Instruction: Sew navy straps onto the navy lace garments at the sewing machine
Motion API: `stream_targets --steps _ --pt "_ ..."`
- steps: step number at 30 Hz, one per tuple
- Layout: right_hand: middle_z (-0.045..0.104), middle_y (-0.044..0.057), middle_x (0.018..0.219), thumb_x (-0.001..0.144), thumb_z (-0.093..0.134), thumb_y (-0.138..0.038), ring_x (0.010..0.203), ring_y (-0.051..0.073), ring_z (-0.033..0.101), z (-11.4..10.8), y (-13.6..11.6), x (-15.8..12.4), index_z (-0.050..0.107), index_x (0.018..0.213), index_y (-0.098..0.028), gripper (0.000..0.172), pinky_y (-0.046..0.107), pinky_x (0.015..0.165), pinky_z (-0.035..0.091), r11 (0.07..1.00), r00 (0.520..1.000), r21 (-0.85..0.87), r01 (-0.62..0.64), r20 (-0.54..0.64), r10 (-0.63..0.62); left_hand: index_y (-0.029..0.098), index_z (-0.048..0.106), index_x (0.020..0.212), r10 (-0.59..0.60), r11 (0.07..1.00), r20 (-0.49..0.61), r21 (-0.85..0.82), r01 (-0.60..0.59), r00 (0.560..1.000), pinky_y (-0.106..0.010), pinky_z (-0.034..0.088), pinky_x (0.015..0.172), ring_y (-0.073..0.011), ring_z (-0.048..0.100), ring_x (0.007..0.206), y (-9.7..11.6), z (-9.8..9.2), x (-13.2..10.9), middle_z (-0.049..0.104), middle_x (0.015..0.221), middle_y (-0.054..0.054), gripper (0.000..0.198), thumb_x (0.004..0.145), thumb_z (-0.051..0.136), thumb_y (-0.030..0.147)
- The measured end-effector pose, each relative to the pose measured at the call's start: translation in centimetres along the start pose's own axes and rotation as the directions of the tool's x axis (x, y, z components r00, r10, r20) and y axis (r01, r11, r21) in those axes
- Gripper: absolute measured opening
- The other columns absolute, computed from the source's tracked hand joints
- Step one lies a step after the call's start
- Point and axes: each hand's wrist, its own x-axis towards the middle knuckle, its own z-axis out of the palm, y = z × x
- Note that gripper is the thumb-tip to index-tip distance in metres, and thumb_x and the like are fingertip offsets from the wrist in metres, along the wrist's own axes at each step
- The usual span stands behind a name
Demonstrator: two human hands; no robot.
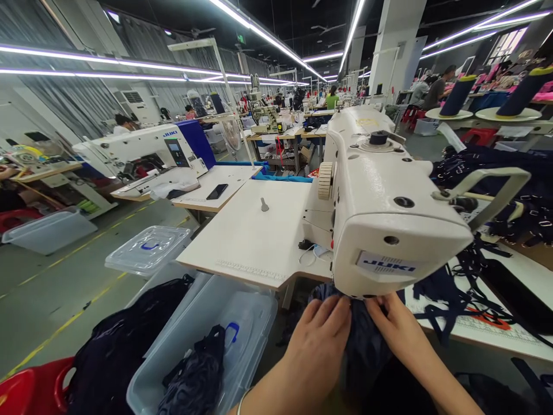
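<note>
A white Juki sewing machine [380,213] stands on a white table [254,230] in front of me. Under its head lies dark navy fabric [363,340]. My left hand [317,340] rests on the fabric with its fingers pressed together, just left of the needle area. My right hand [395,331] pinches the same fabric from the right, fingertips up against the machine's head. The needle itself is hidden behind the head.
Clear plastic bins [203,340] with dark cloth sit at my lower left, a lidded bin [149,249] beyond. Navy straps [466,288] lie on the table to the right. A second Juki machine [142,153] stands at the left. Other people work at benches far back.
</note>
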Motion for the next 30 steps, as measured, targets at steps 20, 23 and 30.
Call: stream_targets --steps 20,23,30 --pt "0.067 0.010 0.067 0.082 0.035 -0.046 0.099 0.034 0.065 -0.3 0.1 1.4 0.051 0.067 -0.026 0.030 0.034 0.072 0.045 0.971 0.999 -0.238 0.005 -0.036 -0.014 0.013 0.049 0.134 0.000 0.989 -0.056 0.146 0.008 0.998 -0.035 0.025 0.099 -0.0204 0.041 0.120 1.3 1.6 0.1 0.055 0.131 -0.005 0.040 0.099 0.033 0.024" --pt "0.069 0.011 0.072 0.082 0.035 -0.048 0.103 0.036 0.063 -0.3 0.1 1.4 0.053 0.069 -0.025 0.032 0.036 0.075 0.046 0.971 0.999 -0.240 -0.016 -0.042 0.006 0.013 0.051 0.132 -0.001 0.988 -0.069 0.153 0.012 0.998 -0.035 0.026 0.099 -0.0205 0.042 0.118 1.4 1.6 0.2 0.056 0.129 -0.005 0.038 0.099 0.035 0.024" --pt "0.071 0.013 0.084 0.082 0.034 -0.049 0.103 0.035 0.063 -0.4 0.1 1.5 0.058 0.084 -0.022 0.036 0.037 0.077 0.046 0.977 1.000 -0.209 -0.029 -0.003 0.029 0.014 0.051 0.133 -0.003 0.986 -0.037 0.167 0.009 0.999 -0.034 0.028 0.098 -0.0208 0.042 0.118 1.5 1.7 0.1 0.053 0.131 -0.006 0.039 0.098 0.036 0.026"
